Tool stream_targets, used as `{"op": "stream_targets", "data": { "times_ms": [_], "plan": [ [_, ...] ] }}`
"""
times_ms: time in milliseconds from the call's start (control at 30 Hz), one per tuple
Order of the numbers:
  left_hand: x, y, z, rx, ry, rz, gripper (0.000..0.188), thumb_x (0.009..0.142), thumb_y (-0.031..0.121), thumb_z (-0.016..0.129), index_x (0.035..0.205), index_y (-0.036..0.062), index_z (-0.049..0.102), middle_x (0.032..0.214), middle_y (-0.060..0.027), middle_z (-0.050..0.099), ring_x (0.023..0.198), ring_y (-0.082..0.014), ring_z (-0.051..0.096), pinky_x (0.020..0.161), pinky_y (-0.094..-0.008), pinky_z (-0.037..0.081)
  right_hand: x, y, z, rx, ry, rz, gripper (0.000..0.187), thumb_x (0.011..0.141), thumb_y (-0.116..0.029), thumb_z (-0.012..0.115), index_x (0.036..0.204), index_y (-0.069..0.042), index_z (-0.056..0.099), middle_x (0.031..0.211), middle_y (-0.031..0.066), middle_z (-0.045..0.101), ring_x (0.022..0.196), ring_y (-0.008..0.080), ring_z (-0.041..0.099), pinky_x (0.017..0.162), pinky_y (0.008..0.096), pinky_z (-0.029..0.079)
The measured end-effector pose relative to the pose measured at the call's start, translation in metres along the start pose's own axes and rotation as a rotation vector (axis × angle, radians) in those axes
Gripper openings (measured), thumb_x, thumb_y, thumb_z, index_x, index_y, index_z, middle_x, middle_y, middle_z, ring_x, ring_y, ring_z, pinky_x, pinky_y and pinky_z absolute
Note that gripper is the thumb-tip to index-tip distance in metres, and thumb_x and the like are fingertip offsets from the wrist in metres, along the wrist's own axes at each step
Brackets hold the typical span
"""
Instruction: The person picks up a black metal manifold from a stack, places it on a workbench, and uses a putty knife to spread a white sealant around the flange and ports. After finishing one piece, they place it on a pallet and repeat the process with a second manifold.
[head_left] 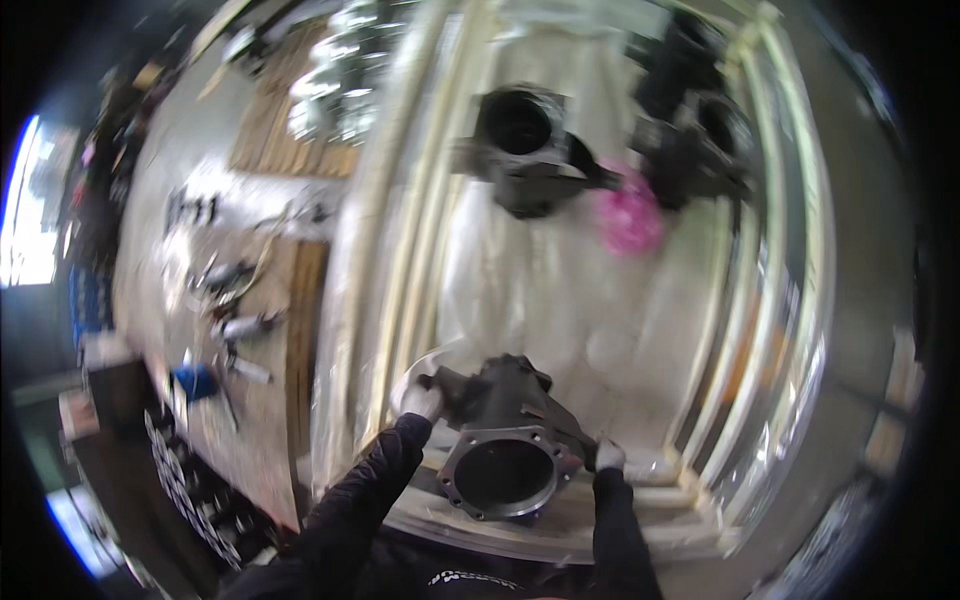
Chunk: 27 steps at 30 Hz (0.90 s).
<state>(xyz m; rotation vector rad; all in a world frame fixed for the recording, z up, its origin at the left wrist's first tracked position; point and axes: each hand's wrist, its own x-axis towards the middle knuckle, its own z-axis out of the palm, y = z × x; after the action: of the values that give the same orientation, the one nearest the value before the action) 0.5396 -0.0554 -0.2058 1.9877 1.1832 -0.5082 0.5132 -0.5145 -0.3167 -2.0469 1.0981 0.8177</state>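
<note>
A dark cast-metal housing (512,400) sits close in front of me, at the near end of a wooden crate (400,330). Its round flanged opening, ringed with bolt holes, faces up toward me. My left hand (422,400), in a light glove, is closed around the stub on the housing's left side. On the right, my right hand (608,455) grips the end of the housing's other arm; its fingers are blurred and partly hidden. Whether the housing rests on the crate's near rail or hangs above it, I cannot tell.
Farther in the plastic-lined crate lie a similar housing (520,150) and more dark castings (695,130), with crumpled pink plastic (630,215) between them. A workbench (270,390) on the left carries hand tools (245,325), a blue object (194,381) and shiny wrapped parts (340,85).
</note>
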Motion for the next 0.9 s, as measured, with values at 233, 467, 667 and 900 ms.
{"op": "stream_targets", "data": {
  "times_ms": [233, 467, 667, 900],
  "plan": [
    [-0.131, 0.043, -0.078, -0.147, 0.016, -0.079, 0.062, 0.102, 0.053, 0.054, 0.108, -0.0063, 0.07, 0.085, -0.0275, 0.073, 0.082, -0.0401, 0.074, 0.076, -0.047, 0.057, -0.095, -0.059, -0.131, 0.512, -0.201, -0.2, 0.035, 0.103, -0.027, 0.058, 0.101, 0.005, 0.07, 0.089, 0.0082, 0.068, 0.075, 0.0196, 0.061, 0.067, 0.0363, 0.051],
    [-0.242, 0.063, -0.174, -0.243, 0.079, 0.035, 0.067, 0.098, 0.059, 0.055, 0.103, -0.0048, 0.074, 0.092, -0.0269, 0.074, 0.091, -0.0426, 0.073, 0.086, -0.0469, 0.057, -0.175, -0.122, -0.231, -0.039, 0.009, -0.735, 0.045, 0.103, -0.038, 0.062, 0.124, 0.001, 0.07, 0.107, 0.0134, 0.07, 0.092, 0.0216, 0.064, 0.08, 0.0356, 0.054],
    [-0.314, 0.037, -0.249, -0.514, 0.182, -0.032, 0.064, 0.096, 0.058, 0.057, 0.103, -0.0033, 0.076, 0.08, -0.0219, 0.074, 0.076, -0.0357, 0.074, 0.077, -0.0423, 0.058, -0.323, -0.202, -0.259, -0.102, 0.102, -0.979, 0.044, 0.104, -0.037, 0.063, 0.126, 0.001, 0.072, 0.113, 0.0171, 0.075, 0.098, 0.0253, 0.069, 0.083, 0.0379, 0.056],
    [-0.337, -0.094, -0.309, -0.696, 0.401, 0.011, 0.042, 0.084, 0.036, 0.068, 0.102, -0.0006, 0.077, 0.098, -0.0267, 0.075, 0.093, -0.0409, 0.074, 0.084, -0.0455, 0.058, -0.482, -0.252, -0.211, -0.328, 0.104, -1.481, 0.038, 0.101, -0.033, 0.068, 0.111, 0.003, 0.075, 0.09, 0.014, 0.075, 0.078, 0.023, 0.067, 0.074, 0.0406, 0.056]
  ]
}}
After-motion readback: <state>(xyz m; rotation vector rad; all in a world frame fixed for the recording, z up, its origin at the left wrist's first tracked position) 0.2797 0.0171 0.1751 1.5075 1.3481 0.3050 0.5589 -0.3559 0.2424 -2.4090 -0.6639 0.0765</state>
